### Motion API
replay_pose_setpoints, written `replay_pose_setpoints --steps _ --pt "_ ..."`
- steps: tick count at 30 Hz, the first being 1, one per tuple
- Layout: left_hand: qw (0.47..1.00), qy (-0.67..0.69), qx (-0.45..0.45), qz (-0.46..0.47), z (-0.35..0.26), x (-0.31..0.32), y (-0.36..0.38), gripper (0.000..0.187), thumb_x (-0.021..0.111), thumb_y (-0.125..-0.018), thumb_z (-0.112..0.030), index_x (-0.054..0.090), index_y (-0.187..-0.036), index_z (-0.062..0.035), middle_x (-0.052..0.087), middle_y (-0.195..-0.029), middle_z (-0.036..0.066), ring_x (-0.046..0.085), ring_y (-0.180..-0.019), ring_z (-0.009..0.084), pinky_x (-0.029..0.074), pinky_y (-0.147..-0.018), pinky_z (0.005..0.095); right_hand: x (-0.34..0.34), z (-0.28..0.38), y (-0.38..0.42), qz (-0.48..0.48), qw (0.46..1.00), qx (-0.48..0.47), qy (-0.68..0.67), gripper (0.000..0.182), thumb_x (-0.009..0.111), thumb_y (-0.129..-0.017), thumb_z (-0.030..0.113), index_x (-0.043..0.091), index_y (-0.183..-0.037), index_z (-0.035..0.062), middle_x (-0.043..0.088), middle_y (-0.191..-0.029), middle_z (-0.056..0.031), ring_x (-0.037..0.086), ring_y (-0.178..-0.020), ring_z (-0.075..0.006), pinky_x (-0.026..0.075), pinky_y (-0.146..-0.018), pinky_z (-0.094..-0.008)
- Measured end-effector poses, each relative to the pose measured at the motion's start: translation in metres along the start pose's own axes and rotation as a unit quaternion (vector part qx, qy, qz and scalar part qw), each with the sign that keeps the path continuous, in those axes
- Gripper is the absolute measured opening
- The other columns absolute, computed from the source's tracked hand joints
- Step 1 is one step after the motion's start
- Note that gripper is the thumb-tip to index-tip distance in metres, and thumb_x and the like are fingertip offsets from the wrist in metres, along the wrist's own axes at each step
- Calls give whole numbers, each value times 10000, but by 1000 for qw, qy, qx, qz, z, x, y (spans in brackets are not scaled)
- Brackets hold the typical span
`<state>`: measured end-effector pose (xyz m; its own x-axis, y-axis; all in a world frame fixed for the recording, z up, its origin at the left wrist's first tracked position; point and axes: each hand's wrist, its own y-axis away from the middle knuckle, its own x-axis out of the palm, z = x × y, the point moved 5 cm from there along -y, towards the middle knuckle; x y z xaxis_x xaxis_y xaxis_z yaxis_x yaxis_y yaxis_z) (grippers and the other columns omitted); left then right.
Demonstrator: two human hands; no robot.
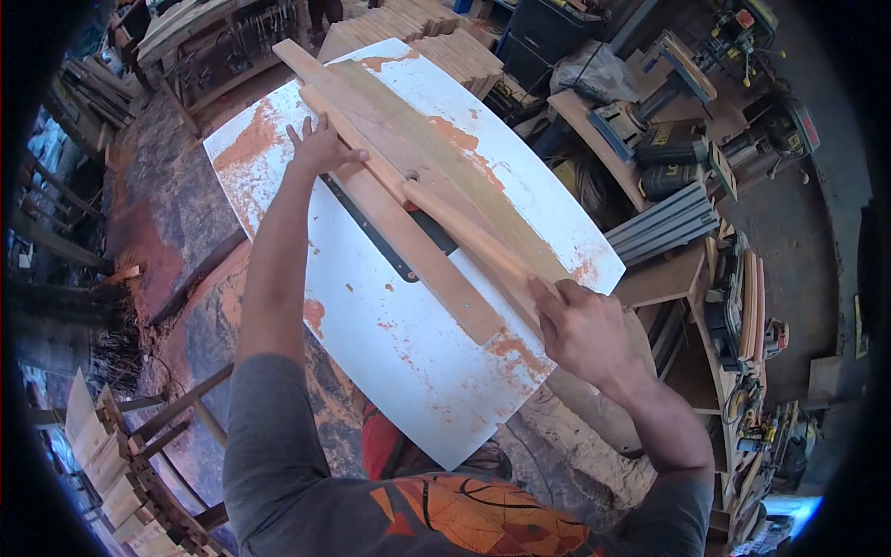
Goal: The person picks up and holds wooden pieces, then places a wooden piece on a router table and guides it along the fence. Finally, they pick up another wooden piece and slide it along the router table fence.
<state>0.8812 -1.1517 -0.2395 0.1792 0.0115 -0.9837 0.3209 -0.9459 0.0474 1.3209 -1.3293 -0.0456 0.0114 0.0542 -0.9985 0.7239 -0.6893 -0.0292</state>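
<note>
My left hand (327,148) rests with spread fingers on a narrow wooden strip (380,170) at the far side of the white table. A second wooden strip (464,226) meets its near end, and my right hand (591,334) grips that strip's near end, thumb and fingers closed round it. Along the strips' right side runs a long wooden board (427,130). To their left, a flat wooden piece (432,269) with screws in it lies across a black plate (368,223) set into the tabletop. A small dark round part (411,175) shows where the strips meet.
Reddish sawdust is scattered over the white tabletop (399,362). Stacked wooden boards (418,32) stand beyond it. On the right are a drill press (775,130), black tool cases (673,158) and grey metal bars (664,223). Wooden pieces (116,473) stand at lower left.
</note>
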Motion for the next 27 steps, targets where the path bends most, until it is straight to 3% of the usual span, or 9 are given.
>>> replay_pose_setpoints --steps 12,17,24,27 --pt "1000 4 9 9 15 -4 -21 1233 692 -614 -871 421 -1535 -97 191 -1643 262 91 -1506 537 -32 -1158 726 -5 9 -26 10 1000 17 0 341 684 -865 117 707 -1203 77 639 -760 -104 659 -628 -302 551 -564 -424" --pt "1000 12 17 3 19 -16 -23 1202 699 -624 -858 480 -1490 -53 224 -1629 269 94 -1512 522 -26 -1167 715 -9 8 -42 -5 999 13 -31 335 690 -860 102 715 -1192 71 650 -724 -104 658 -617 -311 551 -578 -421" --pt "999 -30 27 27 17 -22 -27 1112 702 -643 -842 551 -1442 -83 250 -1614 280 110 -1523 485 -2 -1169 715 -18 5 -53 -10 999 5 -41 326 684 -851 85 724 -1173 61 670 -746 -121 666 -643 -319 550 -591 -425" --pt "999 -29 40 10 22 -13 -25 1118 705 -644 -838 551 -1433 -61 263 -1604 290 126 -1522 479 36 -1172 715 -9 3 -48 25 998 24 -55 346 630 -898 157 670 -1240 122 681 -814 -146 679 -704 -359 548 -622 -479"
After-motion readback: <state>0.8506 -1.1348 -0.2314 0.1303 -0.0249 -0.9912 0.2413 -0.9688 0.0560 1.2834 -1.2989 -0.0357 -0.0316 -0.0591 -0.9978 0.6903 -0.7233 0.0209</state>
